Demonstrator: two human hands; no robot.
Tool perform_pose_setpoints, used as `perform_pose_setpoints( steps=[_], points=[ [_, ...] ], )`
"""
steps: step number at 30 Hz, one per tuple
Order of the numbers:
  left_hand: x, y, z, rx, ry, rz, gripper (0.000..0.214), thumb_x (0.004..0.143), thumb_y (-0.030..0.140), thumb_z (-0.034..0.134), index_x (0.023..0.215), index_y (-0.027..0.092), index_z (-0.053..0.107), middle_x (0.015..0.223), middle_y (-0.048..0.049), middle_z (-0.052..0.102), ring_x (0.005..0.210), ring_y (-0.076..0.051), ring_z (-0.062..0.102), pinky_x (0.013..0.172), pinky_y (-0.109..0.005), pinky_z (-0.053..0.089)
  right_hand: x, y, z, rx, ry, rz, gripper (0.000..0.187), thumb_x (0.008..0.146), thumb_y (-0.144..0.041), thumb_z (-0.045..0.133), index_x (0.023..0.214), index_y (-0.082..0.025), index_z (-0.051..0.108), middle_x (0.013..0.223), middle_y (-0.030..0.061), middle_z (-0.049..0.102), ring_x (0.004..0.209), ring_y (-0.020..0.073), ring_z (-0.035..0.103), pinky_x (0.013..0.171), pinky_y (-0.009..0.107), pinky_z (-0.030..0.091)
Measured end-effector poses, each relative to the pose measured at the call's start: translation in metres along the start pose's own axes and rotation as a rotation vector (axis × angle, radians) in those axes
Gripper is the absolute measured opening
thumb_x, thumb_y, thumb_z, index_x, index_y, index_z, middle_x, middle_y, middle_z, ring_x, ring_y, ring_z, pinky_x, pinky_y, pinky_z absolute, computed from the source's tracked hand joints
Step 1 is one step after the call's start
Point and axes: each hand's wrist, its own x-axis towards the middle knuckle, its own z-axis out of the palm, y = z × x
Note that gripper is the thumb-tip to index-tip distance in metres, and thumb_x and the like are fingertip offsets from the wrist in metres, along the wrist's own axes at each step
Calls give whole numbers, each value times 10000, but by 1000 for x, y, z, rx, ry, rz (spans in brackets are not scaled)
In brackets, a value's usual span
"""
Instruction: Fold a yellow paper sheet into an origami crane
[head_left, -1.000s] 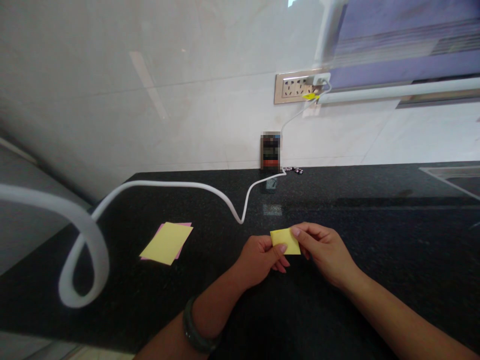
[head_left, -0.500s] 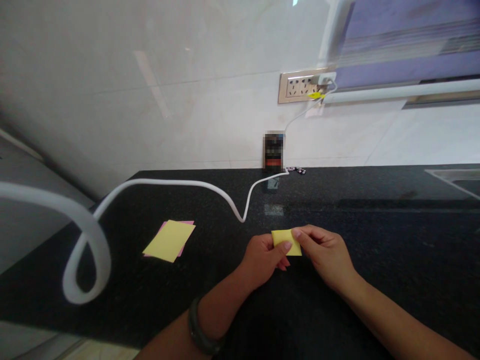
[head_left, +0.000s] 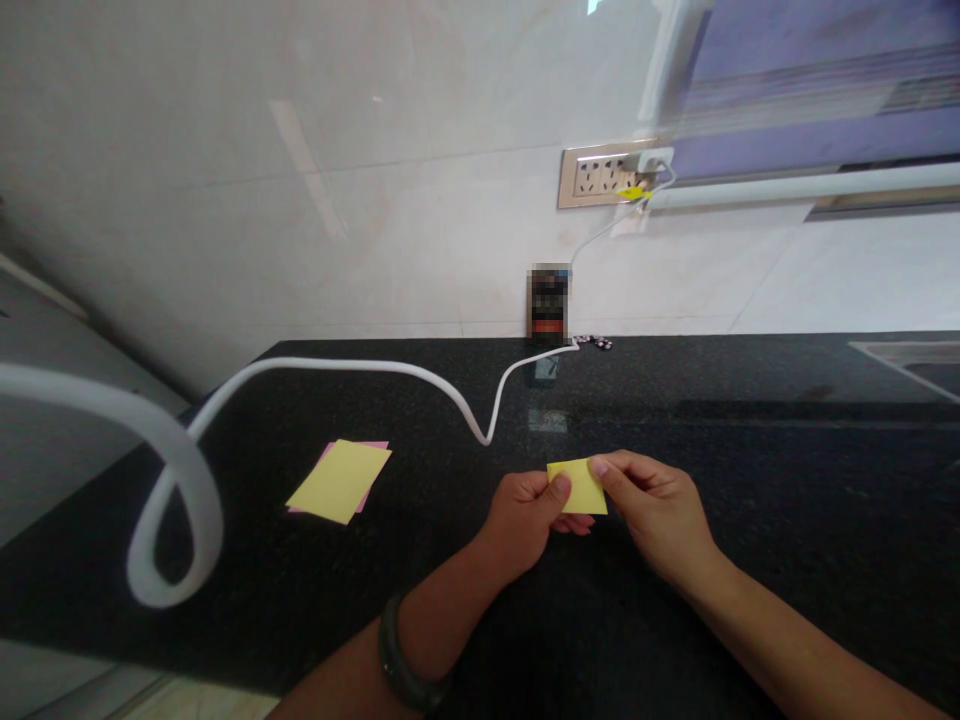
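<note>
Wristband (head_left: 401,665), dark, circles the left forearm at the near edge. Beyond it the left hand (head_left: 525,515) and right hand (head_left: 656,510) sit close together, each pinching one side of a small yellow sticky note (head_left: 579,488) just above the black speckled countertop (head_left: 750,470). Off to the left lies a yellow-and-pink paper pile (head_left: 339,480). Farther back a white cable (head_left: 337,368) snakes to a small device (head_left: 549,303) standing against the wall, under a socket strip (head_left: 604,177).

Small yellow paper slip (head_left: 579,487), flat, pinched above black counter.
</note>
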Motion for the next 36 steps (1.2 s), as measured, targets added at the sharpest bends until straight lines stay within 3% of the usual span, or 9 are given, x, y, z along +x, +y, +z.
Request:
perform_pose_setpoints(
  steps=[4, 12, 17, 24, 30, 33, 36],
  points=[
    [1, 1, -3, 42, 48, 63, 354, 743, 428, 475, 758, 103, 612, 655, -40, 605, 582, -123, 542, 553, -224, 408, 0, 1, -1, -75, 8, -49, 201, 733, -340, 525, 697, -170, 624, 605, 10, 581, 550, 128, 507, 501, 228, 397],
    [-2, -2, -7, 182, 178, 76, 403, 702, 480, 491, 526, 118, 512, 487, 26, 407, 469, -71, 350, 447, -198, 272, -2, -1, -1, -141, -9, -120, 203, 748, -340, 509, 670, -181, 609, 616, 9, 558, 569, 131, 493, 509, 230, 394],
    [-3, -1, -5, 57, 110, 54, 416, 732, 504, 434, 558, 130, 490, 521, 21, 420, 483, -73, 357, 462, -201, 277, -1, -1, -2, -138, -18, -114, 200, 752, -339, 509, 673, -180, 600, 628, 8, 560, 572, 130, 494, 510, 227, 392],
    [-2, 2, -7, 89, 183, 116, 384, 746, 470, 444, 597, 126, 527, 562, 6, 473, 543, -94, 425, 523, -210, 335, -1, -1, -2, -185, -29, -129, 201, 754, -333, 508, 686, -179, 616, 633, 14, 564, 581, 134, 496, 525, 237, 390],
    [0, 4, -3, -163, 63, 2, 443, 773, 500, 364, 715, 113, 571, 583, -16, 524, 521, -98, 467, 536, -231, 372, 3, 1, -6, -127, -48, -50, 219, 746, -347, 507, 700, -163, 615, 657, 30, 592, 601, 143, 516, 537, 247, 404],
    [1, 1, -5, -106, 16, -26, 345, 700, 447, 518, 710, 107, 574, 603, -16, 541, 531, -93, 472, 528, -218, 364, 6, 0, -9, -158, -111, -22, 232, 744, -353, 501, 700, -159, 622, 622, 19, 580, 560, 129, 506, 504, 234, 390],
    [1, -3, -8, 38, -22, -40, 258, 632, 358, 615, 690, 108, 584, 603, -4, 540, 526, -82, 453, 503, -202, 334, 8, -3, -10, -250, -242, -95, 225, 751, -324, 495, 667, -163, 628, 601, 8, 554, 551, 114, 493, 499, 221, 376]
  ],
)
